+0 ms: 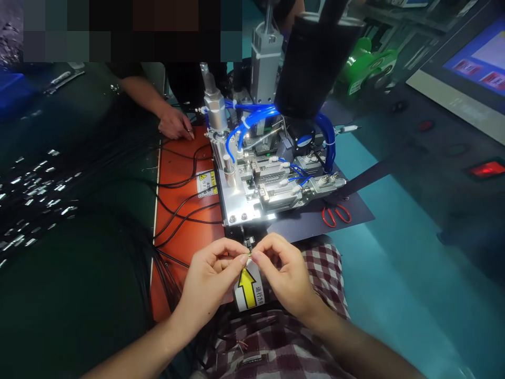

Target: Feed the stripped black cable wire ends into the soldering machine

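Observation:
Both hands meet in front of the machine, fingertips nearly touching. My left hand is pinched closed on something too small to make out. Thumb and index finger of my right hand press together at the same spot, and what they hold is also unclear. Tiny coloured bits show between the fingertips. Just beyond them is a small black fixture at the machine's front edge. Below the hands lies a white label with a yellow arrow.
Black cables cross the orange surface on the left, where another person's hand rests. Red-handled scissors lie right of the machine. A black cylinder hangs above; a screen stands at upper right.

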A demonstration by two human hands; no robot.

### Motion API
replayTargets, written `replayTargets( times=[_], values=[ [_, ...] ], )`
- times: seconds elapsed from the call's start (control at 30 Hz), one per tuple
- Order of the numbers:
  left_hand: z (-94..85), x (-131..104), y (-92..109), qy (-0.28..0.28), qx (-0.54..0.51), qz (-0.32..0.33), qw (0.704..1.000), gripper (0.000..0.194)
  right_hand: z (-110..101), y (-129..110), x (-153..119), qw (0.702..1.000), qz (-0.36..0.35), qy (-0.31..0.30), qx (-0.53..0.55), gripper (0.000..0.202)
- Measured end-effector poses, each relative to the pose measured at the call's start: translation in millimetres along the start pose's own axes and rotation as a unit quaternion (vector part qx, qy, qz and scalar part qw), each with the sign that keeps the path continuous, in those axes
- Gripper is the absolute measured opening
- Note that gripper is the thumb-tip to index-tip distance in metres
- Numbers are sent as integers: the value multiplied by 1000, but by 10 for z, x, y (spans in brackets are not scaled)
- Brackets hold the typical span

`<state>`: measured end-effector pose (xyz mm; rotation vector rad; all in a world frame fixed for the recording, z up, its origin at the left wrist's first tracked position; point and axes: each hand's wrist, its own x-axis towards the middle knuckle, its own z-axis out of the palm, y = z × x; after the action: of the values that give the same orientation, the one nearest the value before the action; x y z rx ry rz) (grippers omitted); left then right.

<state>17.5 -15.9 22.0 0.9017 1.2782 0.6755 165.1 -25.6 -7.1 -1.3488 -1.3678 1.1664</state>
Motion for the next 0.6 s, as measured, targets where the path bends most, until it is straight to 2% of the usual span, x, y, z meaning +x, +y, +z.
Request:
replayTargets(
  times=[0.1,0.2,0.3,0.37,0.5,0.6],
  values=[
    [-3,-1,-37,-6,24,27,999,15,-10,33,-30,996,59,-28,57,16],
    [-6,-8,-49,-24,108,70,991,11,-49,50,-92,995,62,-48,60,16],
    [-13,-5,-44,-57,221,163,960,12,-107,63,-112,992,80,-65,68,18],
    [-30,22,-41,-61,284,200,936,11,-142,83,-57,991,95,-66,71,18],
    [-100,144,-66,0,374,253,893,13,-164,174,177,984,142,-63,89,19],
    [-160,227,-128,9,405,302,863,17,-143,259,306,979,159,-80,99,21]
  ],
)
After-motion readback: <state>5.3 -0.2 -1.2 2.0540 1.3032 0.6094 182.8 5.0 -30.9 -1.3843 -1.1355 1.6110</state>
